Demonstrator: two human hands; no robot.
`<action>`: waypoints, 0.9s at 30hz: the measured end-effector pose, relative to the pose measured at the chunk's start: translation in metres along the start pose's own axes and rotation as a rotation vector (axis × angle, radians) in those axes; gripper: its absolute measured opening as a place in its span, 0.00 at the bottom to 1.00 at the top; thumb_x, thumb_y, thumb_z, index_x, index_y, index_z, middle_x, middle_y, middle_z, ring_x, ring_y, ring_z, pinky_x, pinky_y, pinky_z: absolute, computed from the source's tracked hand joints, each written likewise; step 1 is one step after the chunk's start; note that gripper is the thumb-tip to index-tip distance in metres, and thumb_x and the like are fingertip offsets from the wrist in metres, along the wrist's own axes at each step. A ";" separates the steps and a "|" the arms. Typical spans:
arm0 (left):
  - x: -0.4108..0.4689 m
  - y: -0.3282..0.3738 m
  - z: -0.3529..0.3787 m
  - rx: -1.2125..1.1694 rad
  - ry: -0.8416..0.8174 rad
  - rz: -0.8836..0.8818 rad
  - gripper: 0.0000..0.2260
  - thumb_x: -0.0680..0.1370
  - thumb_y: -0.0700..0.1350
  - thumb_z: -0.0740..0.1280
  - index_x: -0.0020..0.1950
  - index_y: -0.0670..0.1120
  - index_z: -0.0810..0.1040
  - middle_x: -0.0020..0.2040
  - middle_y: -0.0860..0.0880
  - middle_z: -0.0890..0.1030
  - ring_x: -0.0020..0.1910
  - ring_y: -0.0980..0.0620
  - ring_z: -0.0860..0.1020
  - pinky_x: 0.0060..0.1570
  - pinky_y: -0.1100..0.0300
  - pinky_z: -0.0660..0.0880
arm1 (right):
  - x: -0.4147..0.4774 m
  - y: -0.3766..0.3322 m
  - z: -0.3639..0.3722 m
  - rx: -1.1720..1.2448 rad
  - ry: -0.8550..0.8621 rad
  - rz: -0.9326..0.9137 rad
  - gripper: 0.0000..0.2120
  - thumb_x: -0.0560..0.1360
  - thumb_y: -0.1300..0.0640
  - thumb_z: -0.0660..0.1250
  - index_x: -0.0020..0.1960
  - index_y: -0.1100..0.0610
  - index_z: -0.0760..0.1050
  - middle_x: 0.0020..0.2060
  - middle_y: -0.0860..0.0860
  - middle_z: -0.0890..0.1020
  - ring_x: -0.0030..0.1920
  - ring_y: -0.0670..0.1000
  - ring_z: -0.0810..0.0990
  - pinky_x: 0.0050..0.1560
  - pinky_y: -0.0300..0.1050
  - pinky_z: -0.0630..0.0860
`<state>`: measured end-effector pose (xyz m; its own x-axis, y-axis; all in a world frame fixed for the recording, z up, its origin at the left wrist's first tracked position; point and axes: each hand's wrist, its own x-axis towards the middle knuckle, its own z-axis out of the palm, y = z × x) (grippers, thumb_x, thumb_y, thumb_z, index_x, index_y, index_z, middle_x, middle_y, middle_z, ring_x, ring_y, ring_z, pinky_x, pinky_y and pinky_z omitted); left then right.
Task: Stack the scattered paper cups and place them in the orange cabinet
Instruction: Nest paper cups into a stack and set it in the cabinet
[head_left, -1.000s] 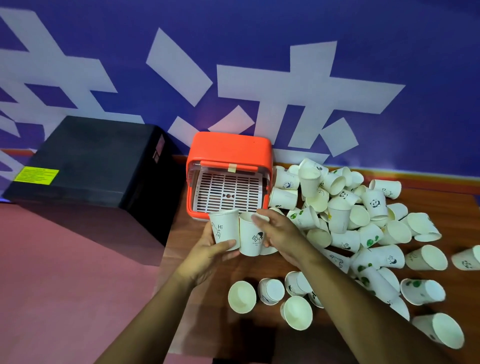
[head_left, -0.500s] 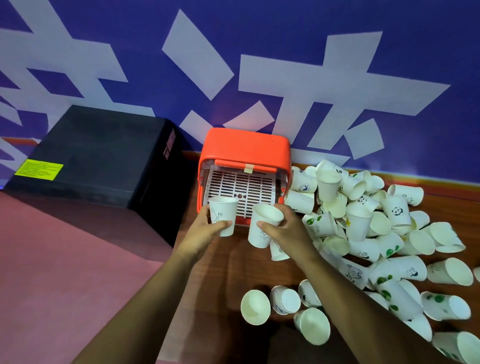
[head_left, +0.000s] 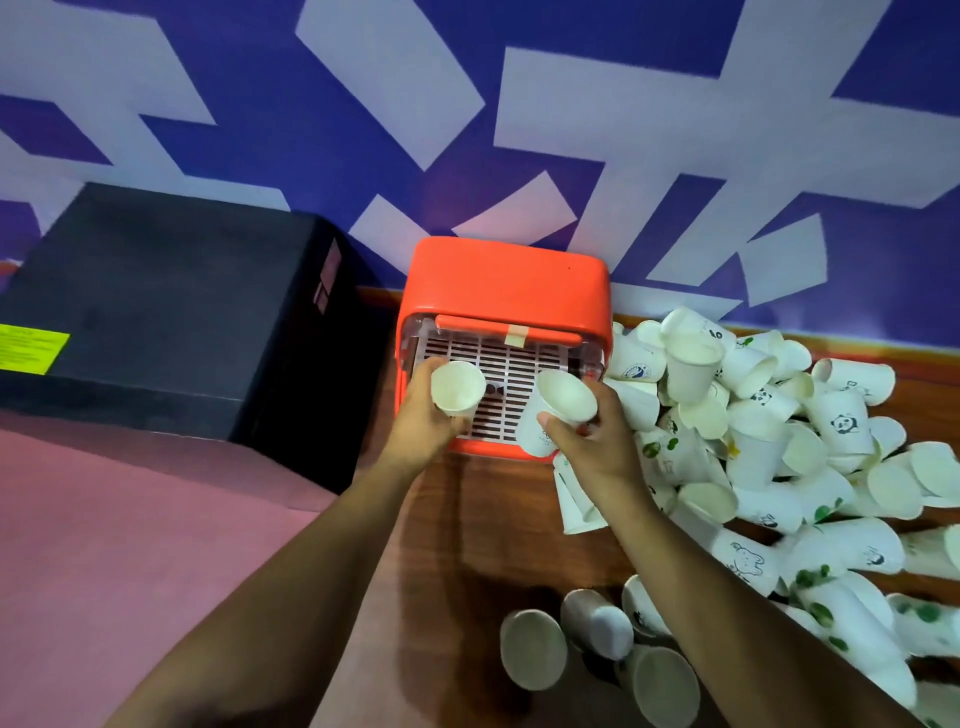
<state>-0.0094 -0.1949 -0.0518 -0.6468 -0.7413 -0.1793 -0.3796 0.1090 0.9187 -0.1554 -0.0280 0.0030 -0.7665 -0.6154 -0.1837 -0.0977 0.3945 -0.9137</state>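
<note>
Head view is looking down on two bare forearms reaching toward the orange cabinet (head_left: 504, 280), a glossy plastic box with rounded corners that is sitting on the wooden table (head_left: 493, 519) against the wall (head_left: 675, 130). Its front is standing open and showing a white slatted rack (head_left: 498, 364) (a strip of pale tape (head_left: 516, 335) is sticking to the orange bar above it).

The left hand (head_left: 423, 421) is curling its fingers round the left cup (head_left: 457, 387), a plain white paper cone whose round mouth is facing the camera, and is holding it in front of the rack's left side. The right hand (head_left: 592, 441) is pinching the right cup (head_left: 558, 410) between thumb and fingers just below the rim. That cup is tilting, with its mouth turning up and leftward, in front of the rack's right side. The two cups are hanging apart, not nested.

Right of the cabinet, and reaching up to its side, a pile of cups (head_left: 753, 441) is lying in a jumbled heap, many of them printed with pandas or green leaves. A few loose cups (head_left: 535, 649) are lying on their sides between the forearms.

Left of the cabinet, a matte black box (head_left: 156, 312) with a yellow label (head_left: 31, 345) is sitting beside a pink surface (head_left: 130, 545). The wall is showing deep blue with angular white shapes.
</note>
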 end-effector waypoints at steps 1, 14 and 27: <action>0.004 -0.002 0.001 0.050 0.006 -0.006 0.29 0.68 0.44 0.76 0.65 0.49 0.68 0.60 0.49 0.74 0.58 0.55 0.77 0.57 0.57 0.76 | 0.003 0.000 0.002 -0.001 -0.001 0.003 0.26 0.70 0.54 0.76 0.66 0.49 0.71 0.56 0.42 0.79 0.56 0.41 0.79 0.59 0.48 0.78; 0.002 -0.012 -0.023 0.165 -0.166 -0.059 0.40 0.71 0.49 0.77 0.78 0.47 0.60 0.71 0.57 0.67 0.69 0.65 0.66 0.71 0.66 0.62 | 0.006 -0.005 0.026 -0.046 -0.098 -0.034 0.29 0.69 0.54 0.76 0.66 0.47 0.68 0.56 0.37 0.74 0.58 0.41 0.75 0.61 0.54 0.76; -0.011 0.000 -0.022 -0.049 0.025 -0.225 0.08 0.85 0.51 0.59 0.59 0.57 0.77 0.56 0.60 0.80 0.54 0.63 0.78 0.53 0.73 0.71 | 0.019 0.010 0.086 -0.187 -0.285 -0.114 0.35 0.66 0.44 0.75 0.69 0.45 0.65 0.60 0.39 0.74 0.60 0.41 0.73 0.54 0.31 0.69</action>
<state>0.0123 -0.2017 -0.0418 -0.5326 -0.7597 -0.3730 -0.4790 -0.0927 0.8729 -0.1165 -0.0948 -0.0409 -0.5390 -0.8177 -0.2021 -0.3071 0.4142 -0.8568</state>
